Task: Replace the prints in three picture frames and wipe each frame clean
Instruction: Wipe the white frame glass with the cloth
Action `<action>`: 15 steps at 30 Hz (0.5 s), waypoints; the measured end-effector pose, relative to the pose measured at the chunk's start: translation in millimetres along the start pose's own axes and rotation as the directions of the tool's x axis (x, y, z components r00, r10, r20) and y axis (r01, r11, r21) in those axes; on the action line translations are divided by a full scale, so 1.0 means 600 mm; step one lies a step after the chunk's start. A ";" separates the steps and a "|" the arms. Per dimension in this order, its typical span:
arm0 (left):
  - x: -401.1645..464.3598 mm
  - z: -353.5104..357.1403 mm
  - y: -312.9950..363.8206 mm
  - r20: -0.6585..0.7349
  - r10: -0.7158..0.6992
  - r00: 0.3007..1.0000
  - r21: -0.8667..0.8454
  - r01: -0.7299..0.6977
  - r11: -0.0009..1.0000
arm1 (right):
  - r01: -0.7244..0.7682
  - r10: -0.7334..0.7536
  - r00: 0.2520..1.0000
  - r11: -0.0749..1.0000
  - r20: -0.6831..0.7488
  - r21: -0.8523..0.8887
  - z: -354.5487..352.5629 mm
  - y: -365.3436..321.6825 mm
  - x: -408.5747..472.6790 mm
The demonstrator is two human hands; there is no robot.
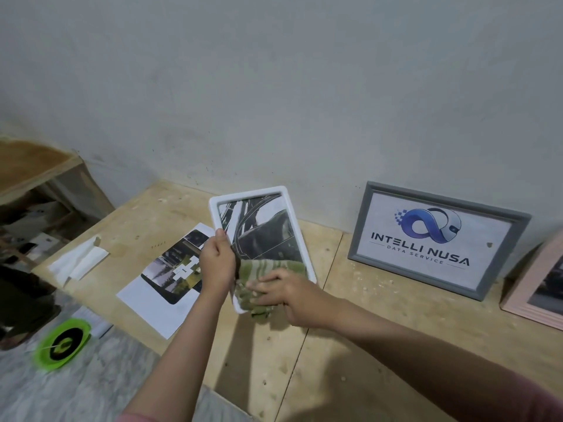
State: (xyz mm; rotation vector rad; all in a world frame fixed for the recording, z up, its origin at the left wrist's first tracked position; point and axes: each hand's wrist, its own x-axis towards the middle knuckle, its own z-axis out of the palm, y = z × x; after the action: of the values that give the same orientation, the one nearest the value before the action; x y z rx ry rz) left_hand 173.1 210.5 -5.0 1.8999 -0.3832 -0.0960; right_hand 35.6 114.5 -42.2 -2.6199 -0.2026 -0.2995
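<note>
My left hand (214, 261) grips the left edge of a white picture frame (253, 193), held tilted above the wooden table (350, 345); a dark print shows behind its glass. My right hand (283, 292) presses a green striped cloth (271, 269) against the frame's lower part. A grey frame (364, 226) with a logo print leans on the wall to the right. A pink frame (530, 287) leans at the far right edge, cut off. A loose print (170, 275) on white paper lies flat on the table, left of my hands.
Folded white paper (77, 260) lies near the table's left end. A green round spool (62, 344) rests on the marbled floor at lower left. A wooden shelf (33, 169) with clutter beneath stands at far left. The grey wall (274, 86) runs behind the table.
</note>
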 end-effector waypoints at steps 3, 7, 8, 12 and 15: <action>-0.003 -0.010 -0.001 0.024 0.004 1.000 0.029 -0.004 1.000 | -0.012 0.014 0.999 0.998 0.031 -0.060 -0.013 0.017 -0.027; 0.002 -0.023 -0.012 0.007 -0.018 1.000 0.047 0.018 0.999 | -0.174 0.181 0.983 0.971 0.026 -0.162 -0.056 0.066 -0.062; 0.003 -0.028 -0.014 0.005 -0.018 1.000 0.059 0.017 0.998 | -0.265 0.265 0.964 0.955 -0.015 -0.135 -0.067 0.077 -0.068; 0.002 -0.037 -0.015 0.045 0.005 0.999 0.049 -0.007 0.999 | -0.573 0.709 0.585 0.705 -0.394 0.419 -0.110 0.104 -0.067; -0.004 -0.027 -0.008 0.134 0.054 0.990 0.060 -0.062 0.996 | -0.307 0.895 0.377 0.364 -0.239 0.879 -0.131 0.102 -0.031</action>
State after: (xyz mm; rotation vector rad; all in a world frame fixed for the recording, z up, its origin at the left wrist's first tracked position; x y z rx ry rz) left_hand 175.7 227.5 -4.1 1.9494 -0.5366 -0.1731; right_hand 16.1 21.7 -7.6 -1.3720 0.8933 -0.7232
